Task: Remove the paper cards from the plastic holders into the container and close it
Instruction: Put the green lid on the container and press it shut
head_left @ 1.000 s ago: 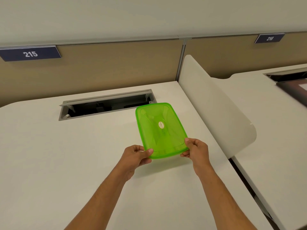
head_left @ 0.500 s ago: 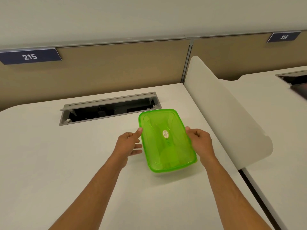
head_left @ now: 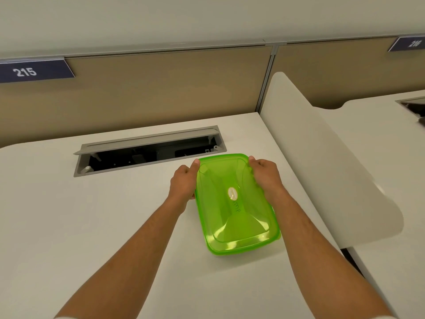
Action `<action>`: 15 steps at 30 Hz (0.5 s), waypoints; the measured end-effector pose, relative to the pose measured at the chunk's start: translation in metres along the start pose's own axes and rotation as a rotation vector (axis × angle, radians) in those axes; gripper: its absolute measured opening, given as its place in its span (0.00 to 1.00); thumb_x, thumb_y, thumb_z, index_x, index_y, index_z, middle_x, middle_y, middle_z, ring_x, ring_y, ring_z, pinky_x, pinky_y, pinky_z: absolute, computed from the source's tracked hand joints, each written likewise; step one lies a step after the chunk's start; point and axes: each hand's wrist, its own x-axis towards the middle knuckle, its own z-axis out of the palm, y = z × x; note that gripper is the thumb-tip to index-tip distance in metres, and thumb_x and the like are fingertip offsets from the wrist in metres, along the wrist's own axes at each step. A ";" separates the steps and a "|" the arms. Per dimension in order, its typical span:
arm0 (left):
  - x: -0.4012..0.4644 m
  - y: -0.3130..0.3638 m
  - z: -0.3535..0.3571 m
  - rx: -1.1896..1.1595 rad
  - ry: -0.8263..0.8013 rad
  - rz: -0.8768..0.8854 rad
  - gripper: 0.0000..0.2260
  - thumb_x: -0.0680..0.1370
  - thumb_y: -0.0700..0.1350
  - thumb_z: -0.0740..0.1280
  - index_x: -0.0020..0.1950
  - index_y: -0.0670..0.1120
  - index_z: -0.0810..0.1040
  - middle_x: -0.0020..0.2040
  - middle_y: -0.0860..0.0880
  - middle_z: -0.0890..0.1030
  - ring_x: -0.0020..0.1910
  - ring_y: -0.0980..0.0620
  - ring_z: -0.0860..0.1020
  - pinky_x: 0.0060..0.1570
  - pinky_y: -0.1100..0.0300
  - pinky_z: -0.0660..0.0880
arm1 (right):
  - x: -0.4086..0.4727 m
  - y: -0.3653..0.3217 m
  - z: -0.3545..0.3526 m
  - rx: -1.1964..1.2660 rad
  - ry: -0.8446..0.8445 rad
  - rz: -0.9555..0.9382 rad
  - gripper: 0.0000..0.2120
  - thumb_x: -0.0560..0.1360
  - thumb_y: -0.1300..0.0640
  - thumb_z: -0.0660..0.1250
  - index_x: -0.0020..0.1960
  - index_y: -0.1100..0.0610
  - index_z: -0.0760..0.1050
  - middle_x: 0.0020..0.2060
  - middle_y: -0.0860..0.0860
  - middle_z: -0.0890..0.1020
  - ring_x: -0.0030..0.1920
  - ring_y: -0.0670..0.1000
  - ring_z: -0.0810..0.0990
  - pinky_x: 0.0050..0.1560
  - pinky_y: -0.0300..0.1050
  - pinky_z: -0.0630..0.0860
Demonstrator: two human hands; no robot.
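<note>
A translucent green plastic container (head_left: 234, 217) with its lid on rests flat on the white desk (head_left: 92, 226). A small oval sticker sits at the lid's middle. My left hand (head_left: 184, 180) grips the far left edge of the container, thumb on the lid's corner. My right hand (head_left: 264, 176) presses and holds the far right corner. No paper cards or plastic holders are visible; the green lid hides what is inside.
An open cable tray (head_left: 149, 150) is cut into the desk just behind the container. A white divider panel (head_left: 322, 157) rises along the desk's right edge. Beige partition walls carry number plates 215 (head_left: 25, 71) and 216 (head_left: 411, 43).
The container has come down from a tilted hold onto the desk. Both hands have slid from its near corners along the sides to its far corners.
</note>
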 end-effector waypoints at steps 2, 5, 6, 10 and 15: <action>0.003 -0.002 0.002 -0.011 -0.004 0.015 0.26 0.80 0.63 0.58 0.54 0.39 0.74 0.48 0.40 0.80 0.41 0.48 0.78 0.32 0.59 0.73 | 0.002 0.004 0.000 -0.012 0.003 -0.025 0.22 0.78 0.42 0.63 0.31 0.53 0.67 0.25 0.46 0.69 0.29 0.48 0.67 0.32 0.43 0.64; 0.005 -0.002 0.002 -0.061 -0.012 0.002 0.25 0.81 0.61 0.58 0.55 0.38 0.75 0.47 0.40 0.80 0.40 0.48 0.79 0.33 0.58 0.75 | 0.004 0.006 0.001 -0.004 -0.025 -0.050 0.18 0.79 0.42 0.62 0.37 0.53 0.74 0.29 0.45 0.73 0.31 0.46 0.70 0.33 0.43 0.65; 0.005 -0.002 0.003 -0.072 -0.008 -0.002 0.25 0.81 0.61 0.59 0.55 0.38 0.75 0.46 0.40 0.80 0.39 0.47 0.79 0.33 0.57 0.77 | 0.005 0.006 0.002 -0.010 -0.032 -0.058 0.17 0.79 0.42 0.62 0.42 0.54 0.76 0.33 0.46 0.75 0.33 0.45 0.72 0.35 0.43 0.67; 0.006 -0.003 0.006 -0.065 0.034 0.021 0.21 0.81 0.59 0.60 0.48 0.40 0.74 0.43 0.40 0.77 0.41 0.44 0.77 0.36 0.52 0.75 | 0.008 0.007 0.003 -0.023 -0.044 -0.074 0.17 0.80 0.43 0.60 0.51 0.57 0.76 0.41 0.48 0.78 0.40 0.46 0.75 0.37 0.42 0.69; 0.007 0.000 0.007 -0.107 0.018 0.001 0.18 0.81 0.57 0.60 0.46 0.43 0.72 0.43 0.40 0.75 0.40 0.44 0.75 0.36 0.52 0.73 | 0.010 0.007 0.004 -0.063 -0.055 -0.074 0.19 0.80 0.42 0.59 0.54 0.58 0.75 0.45 0.52 0.79 0.44 0.50 0.76 0.46 0.47 0.74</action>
